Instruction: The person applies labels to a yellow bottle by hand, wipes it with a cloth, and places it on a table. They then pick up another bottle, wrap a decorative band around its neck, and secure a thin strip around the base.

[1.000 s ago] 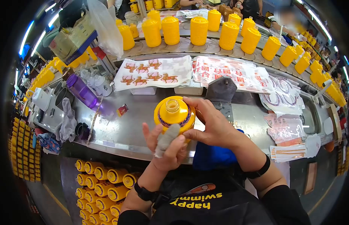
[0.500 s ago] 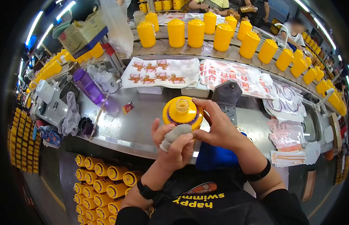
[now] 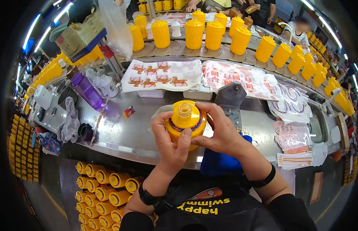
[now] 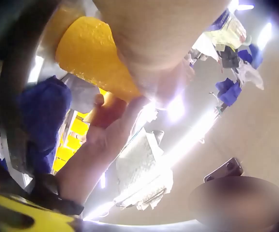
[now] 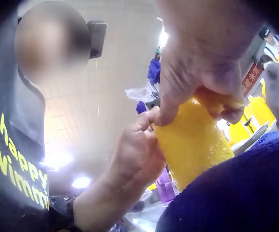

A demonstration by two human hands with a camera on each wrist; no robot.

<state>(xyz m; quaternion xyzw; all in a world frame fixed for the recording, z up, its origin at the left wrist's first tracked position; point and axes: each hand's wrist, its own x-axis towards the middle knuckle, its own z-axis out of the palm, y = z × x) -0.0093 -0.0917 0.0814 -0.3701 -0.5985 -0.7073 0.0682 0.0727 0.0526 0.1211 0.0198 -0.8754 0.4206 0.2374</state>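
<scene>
A yellow bottle with a clear threaded neck and a dark patterned band round its shoulder stands upright between both hands, over the bench's front part. My left hand curls round its left side, thumb on the near face. A grey cloth covers fingers of that hand at the bottle's far left. From the right, my right hand grips the bottle, thumb low in front and fingers at the back. In the right wrist view the bottle's textured yellow wall shows below the right hand.
Printed decal sheets lie beyond the bottle, beside a grey metal stand. A blue cloth hangs at the bench edge. A purple drink bottle lies left. Several yellow bottles line the conveyor; more fill a rack below.
My left hand has moved the grey cloth from the bottle's near side round to its far left. The right hand keeps its grip. Bottles on the conveyor have shifted; white pieces now show among them.
</scene>
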